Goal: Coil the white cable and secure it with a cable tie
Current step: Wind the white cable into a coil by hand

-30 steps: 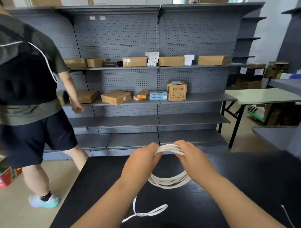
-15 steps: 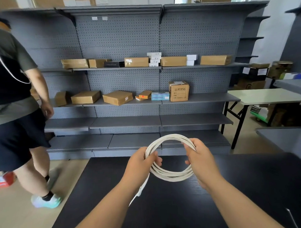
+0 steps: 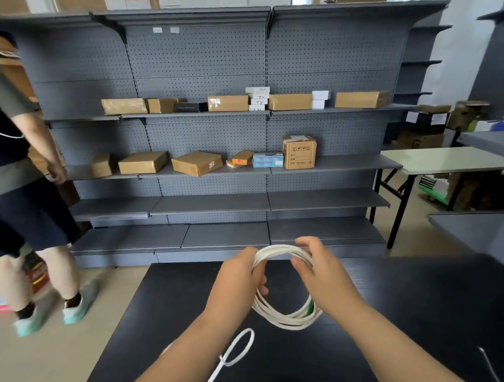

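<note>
A white cable (image 3: 281, 318) is wound into a coil of several loops, held upright over the black table (image 3: 420, 313). My left hand (image 3: 238, 280) grips the coil's left side. On the right side my right hand (image 3: 319, 270) pinches the top of the coil between thumb and fingers. A loose white loop of the cable's tail (image 3: 239, 347) hangs below my left forearm, just above the table. A thin white cable tie (image 3: 486, 359) lies on the table at the right, near the front.
Grey shelving (image 3: 214, 203) with several cardboard boxes stands beyond the table's far edge. A person (image 3: 19, 184) in dark shorts stands at the left on the floor. A pale folding table (image 3: 444, 161) stands at the right.
The coil has dropped lower and tilted, and a loose loop of cable tail now shows below my left forearm. The person at the left has shifted further left.
</note>
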Motion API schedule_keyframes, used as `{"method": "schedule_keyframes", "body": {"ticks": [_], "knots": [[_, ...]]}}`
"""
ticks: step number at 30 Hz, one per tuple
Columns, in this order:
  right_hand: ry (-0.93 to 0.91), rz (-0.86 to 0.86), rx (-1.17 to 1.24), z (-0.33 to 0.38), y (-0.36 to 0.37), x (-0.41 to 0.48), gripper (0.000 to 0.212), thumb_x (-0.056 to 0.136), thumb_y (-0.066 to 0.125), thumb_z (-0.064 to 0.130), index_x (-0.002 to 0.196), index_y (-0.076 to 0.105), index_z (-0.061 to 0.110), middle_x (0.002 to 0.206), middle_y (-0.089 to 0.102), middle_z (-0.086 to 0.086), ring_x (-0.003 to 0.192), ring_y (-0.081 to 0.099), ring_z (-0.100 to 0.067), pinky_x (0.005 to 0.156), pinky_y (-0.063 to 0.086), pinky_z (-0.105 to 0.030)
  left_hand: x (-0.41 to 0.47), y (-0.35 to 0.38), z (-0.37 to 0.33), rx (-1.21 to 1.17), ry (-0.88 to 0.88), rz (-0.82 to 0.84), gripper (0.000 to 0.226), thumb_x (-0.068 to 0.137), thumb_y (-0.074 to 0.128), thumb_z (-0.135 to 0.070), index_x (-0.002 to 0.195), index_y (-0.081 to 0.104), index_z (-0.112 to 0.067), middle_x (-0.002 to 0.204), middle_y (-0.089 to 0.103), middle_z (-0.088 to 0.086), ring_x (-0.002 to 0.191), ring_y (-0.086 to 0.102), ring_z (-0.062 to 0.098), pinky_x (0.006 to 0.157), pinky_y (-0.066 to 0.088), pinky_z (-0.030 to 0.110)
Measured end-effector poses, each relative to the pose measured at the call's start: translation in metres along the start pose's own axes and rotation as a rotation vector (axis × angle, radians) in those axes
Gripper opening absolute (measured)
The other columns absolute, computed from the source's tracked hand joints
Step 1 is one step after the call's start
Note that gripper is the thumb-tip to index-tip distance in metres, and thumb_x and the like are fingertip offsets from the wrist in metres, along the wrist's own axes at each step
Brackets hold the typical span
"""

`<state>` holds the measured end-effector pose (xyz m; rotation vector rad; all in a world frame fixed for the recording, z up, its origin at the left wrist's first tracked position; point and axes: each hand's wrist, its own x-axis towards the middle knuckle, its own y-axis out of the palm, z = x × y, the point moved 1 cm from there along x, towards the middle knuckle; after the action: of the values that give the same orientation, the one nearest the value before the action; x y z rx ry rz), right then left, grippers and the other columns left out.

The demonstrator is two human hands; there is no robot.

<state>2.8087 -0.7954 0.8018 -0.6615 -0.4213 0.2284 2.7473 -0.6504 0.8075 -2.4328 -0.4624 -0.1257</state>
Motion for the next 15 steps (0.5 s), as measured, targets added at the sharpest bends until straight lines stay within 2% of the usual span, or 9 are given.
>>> {"method": "schedule_keyframes", "body": {"ticks": [2, 5, 9, 11, 12, 15], "knots": [[-0.079, 0.033, -0.062, 0.0032, 0.0026, -0.0013, 0.032, 0.094, 0.049, 0.022, 0.125, 0.046, 0.019, 0.122, 0.053, 0.004, 0.114, 0.051, -0.016, 0.092, 0.039, -0.026, -0.0013, 0.0023, -0.0021, 0.145, 0.069, 0.033, 0.019, 0.096, 0.04, -0.021, 0.088, 0.053, -0.011, 0.072, 0.061, 0.0, 0.057, 0.064, 0.01, 0.054, 0.047, 0.02], [-0.121, 0.093, -0.107, 0.004, 0.0053, -0.0032, 0.02, 0.096, 0.045, 0.022, 0.114, 0.053, 0.018, 0.111, 0.058, 0.0, 0.103, 0.053, -0.019, 0.085, 0.041, -0.029, -0.002, 0.0034, -0.0018, 0.218, 0.106, 0.04, 0.014, 0.093, 0.042, -0.016, 0.087, 0.053, -0.011, 0.077, 0.065, 0.006, 0.065, 0.067, 0.014, 0.062, 0.051, 0.028], [-0.136, 0.06, -0.081, 0.0041, 0.0021, -0.0035, 0.013, 0.096, 0.044, 0.021, 0.102, 0.054, 0.015, 0.09, 0.056, 0.002, 0.082, 0.048, -0.016, 0.063, 0.033, -0.02, -0.0037, 0.0024, 0.0026, 0.069, 0.044, 0.045, 0.008, 0.09, 0.054, -0.02, 0.082, 0.055, -0.02, 0.07, 0.065, -0.002, 0.059, 0.064, 0.004, 0.061, 0.049, 0.02], [-0.086, 0.011, -0.01, 0.004, -0.0003, -0.0021, 0.009, 0.096, 0.044, 0.018, 0.097, 0.054, 0.017, 0.078, 0.053, 0.005, 0.076, 0.048, -0.017, 0.06, 0.036, -0.017, -0.0048, 0.0028, 0.0046, -0.003, 0.001, 0.055, 0.006, 0.087, 0.059, -0.019, 0.082, 0.056, -0.02, 0.07, 0.065, -0.004, 0.062, 0.065, 0.005, 0.064, 0.05, 0.021], [-0.052, -0.014, 0.042, 0.0039, -0.001, -0.0017, 0.009, 0.095, 0.044, 0.017, 0.095, 0.053, 0.018, 0.074, 0.052, 0.006, 0.075, 0.049, -0.018, 0.063, 0.039, -0.018, -0.0051, 0.003, 0.0057, -0.033, -0.015, 0.052, 0.005, 0.086, 0.061, -0.019, 0.082, 0.057, -0.02, 0.07, 0.066, -0.004, 0.064, 0.066, 0.007, 0.066, 0.051, 0.023], [0.043, -0.097, 0.213, 0.0039, -0.0015, -0.0013, 0.012, 0.095, 0.043, 0.015, 0.097, 0.055, 0.014, 0.078, 0.056, 0.001, 0.076, 0.054, -0.02, 0.074, 0.051, -0.036, -0.0069, 0.0031, 0.0068, -0.131, -0.058, 0.035, 0.003, 0.085, 0.063, -0.02, 0.084, 0.06, -0.018, 0.073, 0.068, -0.002, 0.067, 0.066, 0.008, 0.07, 0.052, 0.025]]}}
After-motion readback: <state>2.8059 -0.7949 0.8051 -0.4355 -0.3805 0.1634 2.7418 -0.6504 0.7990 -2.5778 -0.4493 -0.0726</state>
